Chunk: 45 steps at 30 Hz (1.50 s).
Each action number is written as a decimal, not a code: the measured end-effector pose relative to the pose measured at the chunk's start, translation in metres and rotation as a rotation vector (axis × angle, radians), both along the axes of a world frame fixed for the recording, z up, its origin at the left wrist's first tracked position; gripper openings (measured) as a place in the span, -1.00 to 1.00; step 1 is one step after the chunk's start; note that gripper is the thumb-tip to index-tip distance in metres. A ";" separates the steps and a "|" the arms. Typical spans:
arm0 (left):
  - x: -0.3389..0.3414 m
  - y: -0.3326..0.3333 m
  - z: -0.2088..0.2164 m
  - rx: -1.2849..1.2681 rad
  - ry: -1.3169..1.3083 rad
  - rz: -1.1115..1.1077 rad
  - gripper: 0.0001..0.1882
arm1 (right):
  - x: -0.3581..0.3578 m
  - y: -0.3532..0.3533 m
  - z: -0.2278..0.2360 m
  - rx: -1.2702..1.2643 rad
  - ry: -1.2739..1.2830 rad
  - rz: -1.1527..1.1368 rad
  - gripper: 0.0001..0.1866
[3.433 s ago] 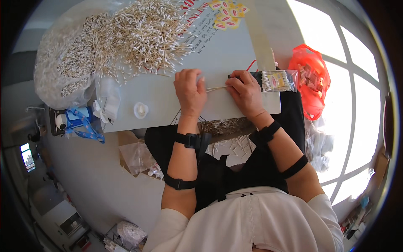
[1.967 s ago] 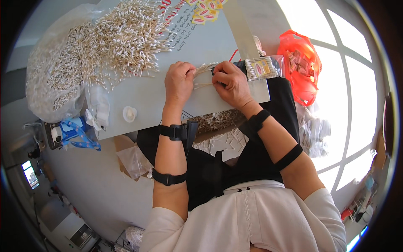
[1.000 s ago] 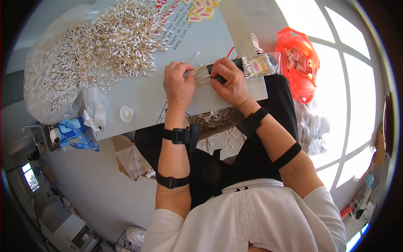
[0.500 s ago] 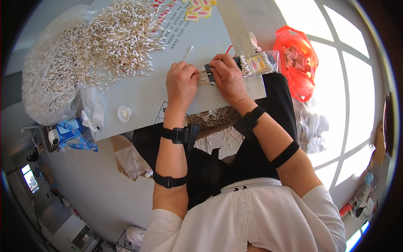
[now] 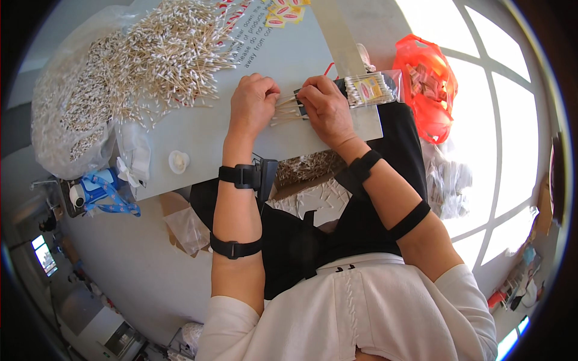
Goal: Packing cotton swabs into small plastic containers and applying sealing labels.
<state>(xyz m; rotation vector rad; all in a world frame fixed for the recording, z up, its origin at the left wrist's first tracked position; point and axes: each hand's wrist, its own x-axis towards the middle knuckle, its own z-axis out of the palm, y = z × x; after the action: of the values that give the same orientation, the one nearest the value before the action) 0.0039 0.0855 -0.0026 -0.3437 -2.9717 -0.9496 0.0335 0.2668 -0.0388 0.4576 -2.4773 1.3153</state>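
My right hand (image 5: 328, 114) is closed over a small fan of cotton swabs (image 5: 286, 112), whose white tips stick out to its left. A dark flat piece (image 5: 341, 86) lies beside its fingers, and part of it is hidden. Just right of that, a clear plastic bag of cotton swabs with a yellow and white label (image 5: 368, 89) lies at the table's right edge. Left of the fan is my left hand (image 5: 251, 103), its fingers curled into a pinch. Whatever sits between its fingertips is hidden.
A large heap of cotton swabs (image 5: 174, 54) spills from a clear bag (image 5: 45, 114) at the table's left. Yellow labels (image 5: 286, 12) lie at the far side. A small white cup (image 5: 179, 162) stands near the front edge. On the right hangs a red plastic bag (image 5: 436, 120).
My left hand has moved away from the right one, up and to the left, and the swab ends now show between them. The lone swab beyond it no longer shows. My right hand stays put.
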 end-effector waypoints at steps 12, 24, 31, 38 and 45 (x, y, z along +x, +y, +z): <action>0.043 -0.010 -0.008 0.040 0.154 0.151 -0.80 | -0.002 -0.003 0.000 0.045 0.011 -0.033 -0.90; 0.015 -0.007 -0.006 0.082 0.244 0.198 -0.85 | -0.001 -0.002 0.001 0.035 0.019 -0.013 -0.91; 0.021 -0.007 -0.017 0.172 0.092 0.133 -0.81 | 0.002 0.002 0.003 -0.135 -0.049 -0.024 -0.82; 0.062 0.033 -0.029 1.011 0.101 0.429 -0.50 | 0.007 0.001 0.004 -0.454 -0.126 -0.036 -0.70; 0.076 0.062 -0.032 1.195 0.123 0.505 -0.42 | 0.011 -0.022 -0.002 -0.612 -0.179 -0.063 -0.66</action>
<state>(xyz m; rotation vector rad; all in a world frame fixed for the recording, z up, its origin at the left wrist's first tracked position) 0.0802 0.1476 -0.0347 0.3352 -1.7172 -2.1402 0.0440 0.2446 -0.0404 0.1146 -2.0323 2.0448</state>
